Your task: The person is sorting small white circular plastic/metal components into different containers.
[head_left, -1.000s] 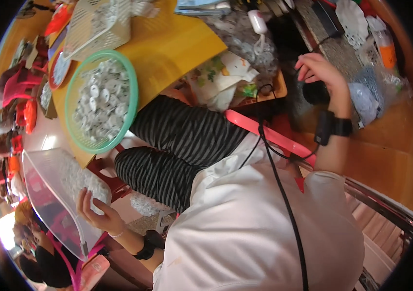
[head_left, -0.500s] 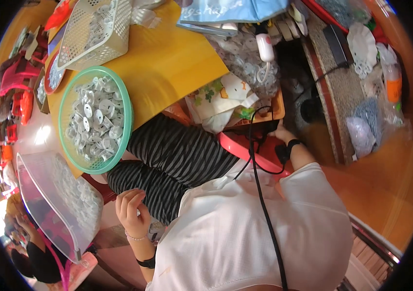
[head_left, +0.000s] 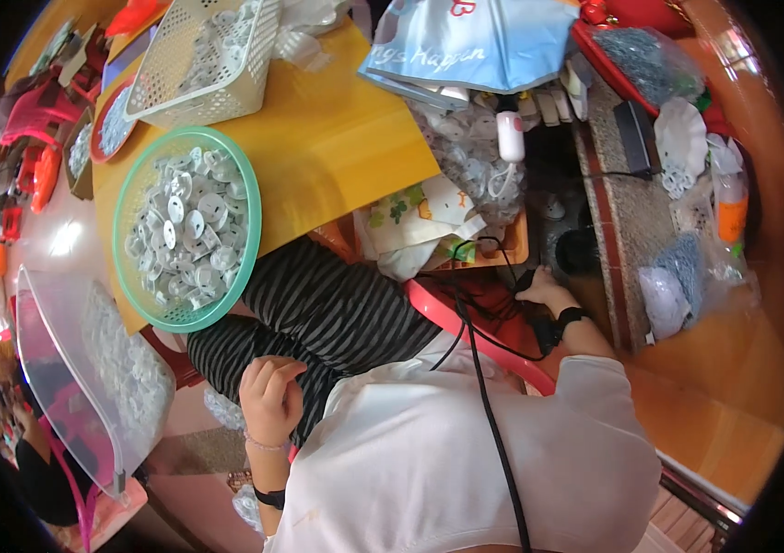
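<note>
My left hand [head_left: 272, 394] hovers over my lap by the striped trousers [head_left: 337, 295], its fingers curled in; what they hold, if anything, is hidden. My right hand [head_left: 544, 289] reaches down to the right, closed around a small black object [head_left: 526, 277] from which black cables seem to run. Beneath it is a pink-red round-rimmed basin or seat [head_left: 479, 336] with more black cable over it. The black cable [head_left: 495, 419] crosses my white shirt. Nearest my left hand on the table is a green basket [head_left: 253, 230] full of small white plastic parts [head_left: 191, 226].
A white perforated basket [head_left: 217, 103] with similar parts stands on the yellow table [head_left: 346, 138]. A clear bin [head_left: 70, 359] of parts stands at the left. An orange crate [head_left: 503, 251] holds cloth, beside a stone ledge [head_left: 636, 221] with bagged items. A blue bag [head_left: 475, 46] lies beyond.
My right hand has drawn nearer to me, bringing the black object with it. My left hand has shifted slightly right, its fingers still curled. The view has shifted a little.
</note>
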The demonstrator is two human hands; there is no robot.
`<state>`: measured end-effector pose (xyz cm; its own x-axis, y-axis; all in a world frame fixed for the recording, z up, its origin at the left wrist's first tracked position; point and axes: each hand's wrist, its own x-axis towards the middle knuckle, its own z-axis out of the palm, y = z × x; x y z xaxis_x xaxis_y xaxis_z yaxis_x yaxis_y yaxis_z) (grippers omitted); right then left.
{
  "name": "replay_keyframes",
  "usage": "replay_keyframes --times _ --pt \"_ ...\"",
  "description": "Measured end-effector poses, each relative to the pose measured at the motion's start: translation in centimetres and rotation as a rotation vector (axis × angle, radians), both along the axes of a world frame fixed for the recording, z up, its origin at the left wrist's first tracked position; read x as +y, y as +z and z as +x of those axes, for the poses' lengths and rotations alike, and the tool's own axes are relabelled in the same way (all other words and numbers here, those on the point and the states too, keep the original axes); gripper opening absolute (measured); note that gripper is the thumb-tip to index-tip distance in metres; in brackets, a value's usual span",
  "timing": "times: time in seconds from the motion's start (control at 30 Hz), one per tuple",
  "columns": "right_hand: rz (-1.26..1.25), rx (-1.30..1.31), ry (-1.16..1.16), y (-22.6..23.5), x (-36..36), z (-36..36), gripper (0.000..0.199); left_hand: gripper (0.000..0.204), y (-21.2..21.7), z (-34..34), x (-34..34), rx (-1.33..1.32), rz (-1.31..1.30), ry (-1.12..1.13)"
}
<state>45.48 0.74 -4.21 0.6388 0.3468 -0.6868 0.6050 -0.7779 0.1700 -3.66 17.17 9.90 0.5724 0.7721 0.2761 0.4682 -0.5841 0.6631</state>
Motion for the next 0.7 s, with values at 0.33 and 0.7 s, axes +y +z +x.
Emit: replay_keyframes --times 0.33,0.7 --pt "0.000 -0.393 0.180 18.3 5.3 -9.0 0.087 0.025 -1.1 -0.5 0.1 -0.081 0.015 -0.096" --pt "0.471 -0.703 0.156 28.7 6.4 -3.4 0.079 0.023 -1.5 -2.0 -0.8 -0.083 0.023 -0.058"
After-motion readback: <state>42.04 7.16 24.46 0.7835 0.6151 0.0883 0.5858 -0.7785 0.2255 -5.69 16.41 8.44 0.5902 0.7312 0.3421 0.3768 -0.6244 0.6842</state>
